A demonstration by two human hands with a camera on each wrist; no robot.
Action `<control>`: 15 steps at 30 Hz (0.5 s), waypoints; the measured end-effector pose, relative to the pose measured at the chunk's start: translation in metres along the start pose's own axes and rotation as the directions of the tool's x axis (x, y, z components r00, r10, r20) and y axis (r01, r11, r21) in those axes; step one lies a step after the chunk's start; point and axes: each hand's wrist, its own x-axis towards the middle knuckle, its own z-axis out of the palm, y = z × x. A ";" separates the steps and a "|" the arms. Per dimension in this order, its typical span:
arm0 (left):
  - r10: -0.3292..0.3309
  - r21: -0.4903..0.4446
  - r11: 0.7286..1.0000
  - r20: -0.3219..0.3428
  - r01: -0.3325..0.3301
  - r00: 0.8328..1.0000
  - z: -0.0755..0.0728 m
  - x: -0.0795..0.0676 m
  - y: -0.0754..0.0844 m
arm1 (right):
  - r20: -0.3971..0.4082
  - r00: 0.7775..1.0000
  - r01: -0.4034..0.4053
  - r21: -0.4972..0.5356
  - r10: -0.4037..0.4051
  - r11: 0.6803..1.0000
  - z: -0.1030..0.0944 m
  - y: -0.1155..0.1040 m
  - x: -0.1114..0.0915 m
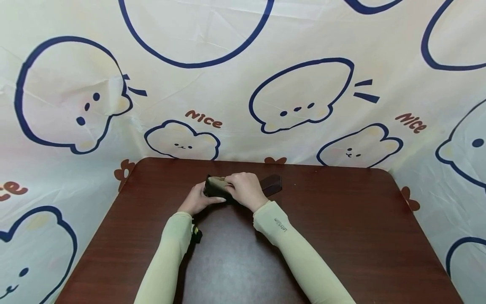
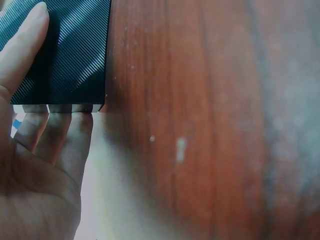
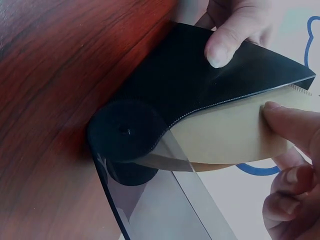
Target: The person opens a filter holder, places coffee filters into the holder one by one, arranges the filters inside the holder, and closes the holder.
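Observation:
Near the far edge of the table, my left hand (image 1: 197,199) grips a black coffee filter holder (image 3: 175,70), thumb across its ribbed face (image 2: 75,55) and fingers at its edge and underside. The holder's clear, dark-edged lid (image 3: 175,212) is swung out around a round hinge (image 3: 127,131). Tan paper coffee filters (image 3: 220,132) with a crimped edge lie partly out of the holder's open side. My right hand (image 1: 246,190) pinches the paper, its thumb on the face and the other fingers curled behind. In the head view the right hand hides part of the paper.
The brown wooden table (image 1: 341,232) spreads around both hands. A cloth (image 1: 228,97) printed with cartoon animals hangs behind the table and along its sides. On the left wrist sits a small black device (image 1: 196,234).

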 end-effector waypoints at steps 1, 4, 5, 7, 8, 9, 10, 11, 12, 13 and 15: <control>-0.001 -0.003 1.000 0.001 0.001 1.000 0.000 0.000 0.000 | 0.003 1.000 0.000 -0.005 0.000 1.000 0.000 0.000 0.000; 0.005 -0.002 1.000 0.002 -0.005 1.000 0.001 0.000 -0.001 | 0.007 1.000 0.005 -0.020 -0.005 1.000 0.001 -0.002 0.000; 0.006 -0.005 1.000 -0.001 -0.006 1.000 0.001 0.000 -0.001 | 0.007 1.000 0.006 -0.024 -0.006 1.000 0.002 -0.002 0.000; 0.006 -0.011 1.000 -0.006 -0.006 1.000 0.001 0.000 -0.001 | 0.005 1.000 0.007 -0.033 -0.007 0.999 0.003 -0.003 0.000; 0.006 -0.012 1.000 -0.007 -0.007 1.000 0.002 0.000 -0.001 | 0.006 1.000 0.007 -0.037 -0.007 0.999 0.004 -0.003 0.000; 0.005 -0.016 1.000 -0.008 -0.005 1.000 0.002 0.000 -0.001 | 0.006 1.000 0.005 -0.042 -0.005 0.999 0.005 -0.003 0.001; 0.005 -0.017 1.000 -0.009 -0.005 1.000 0.002 0.000 -0.001 | 0.008 1.000 0.004 -0.046 -0.004 0.999 0.006 -0.003 0.001; 0.005 -0.018 1.000 -0.010 -0.006 1.000 0.002 -0.001 -0.001 | 0.010 1.000 0.004 -0.052 -0.003 0.999 0.006 -0.003 0.001; 0.007 -0.018 1.000 -0.010 -0.007 1.000 0.002 -0.001 -0.001 | 0.011 1.000 0.004 -0.058 -0.003 0.998 0.007 -0.003 0.001; 0.007 -0.017 1.000 -0.010 -0.008 1.000 0.002 -0.001 -0.001 | 0.012 1.000 0.005 -0.063 -0.005 0.998 0.008 -0.003 0.001; 0.010 -0.017 1.000 -0.008 -0.010 1.000 0.002 -0.001 0.000 | 0.011 1.000 0.010 -0.073 -0.009 0.997 0.008 -0.003 0.001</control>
